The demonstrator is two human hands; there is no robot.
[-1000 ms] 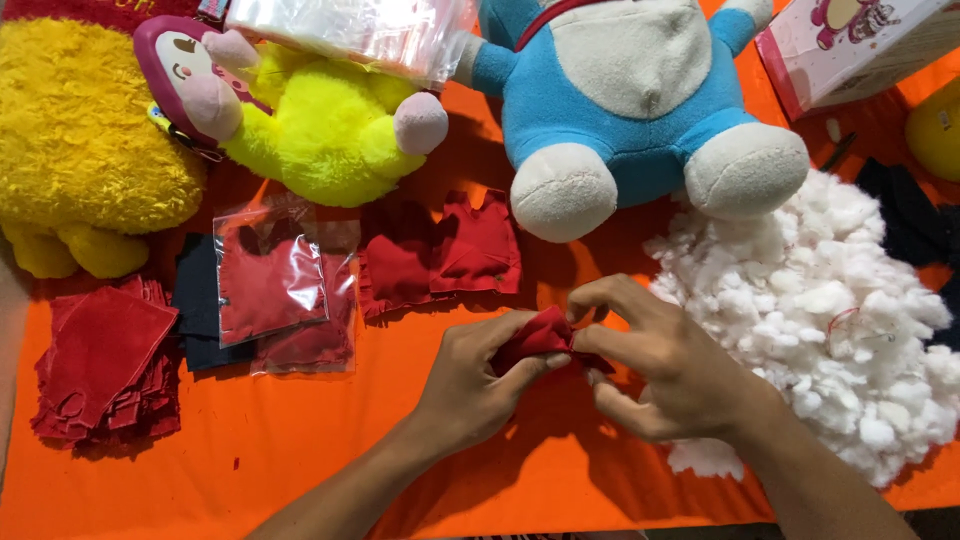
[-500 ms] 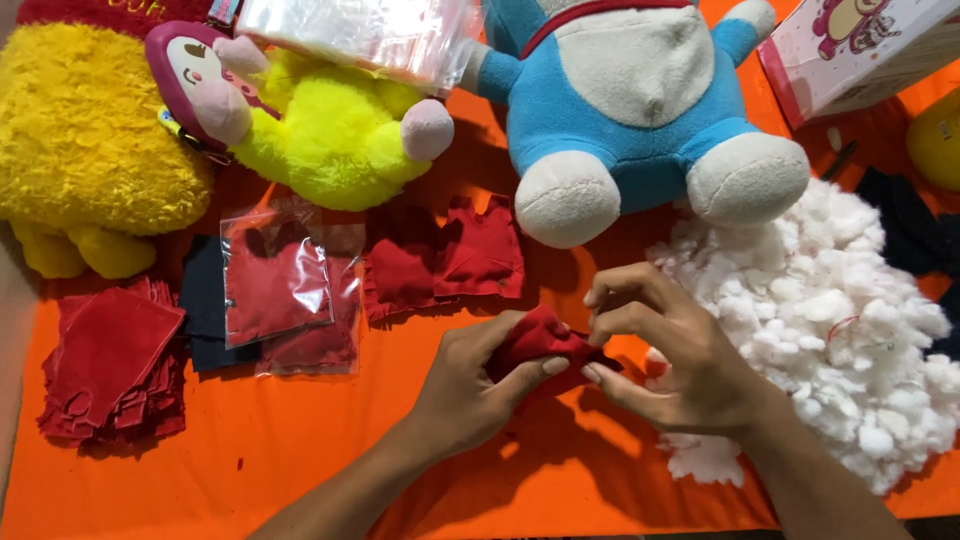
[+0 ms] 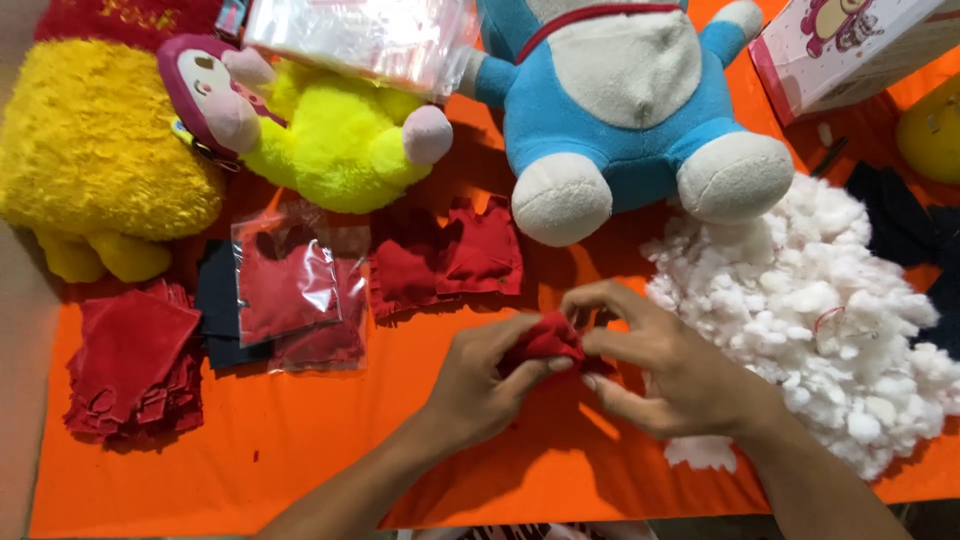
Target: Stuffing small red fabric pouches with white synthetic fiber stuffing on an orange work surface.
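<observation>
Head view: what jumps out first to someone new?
The two hands at centre: left hand and right hand pinch a small red fabric piece between them over the orange cloth. Right beside them lies a big heap of white stuffing. Along the top sit plush toys: a blue and white plush and a bright yellow plush.

- The counter (image 3: pixel 300 450) is covered by a bright orange cloth, lit evenly from above.
- Soft shadows are cast on the cloth.
- A strip of plain brownish surface (image 3: pixel 20 380) is seen along the left edge.
- No walls or windows are shown.
</observation>
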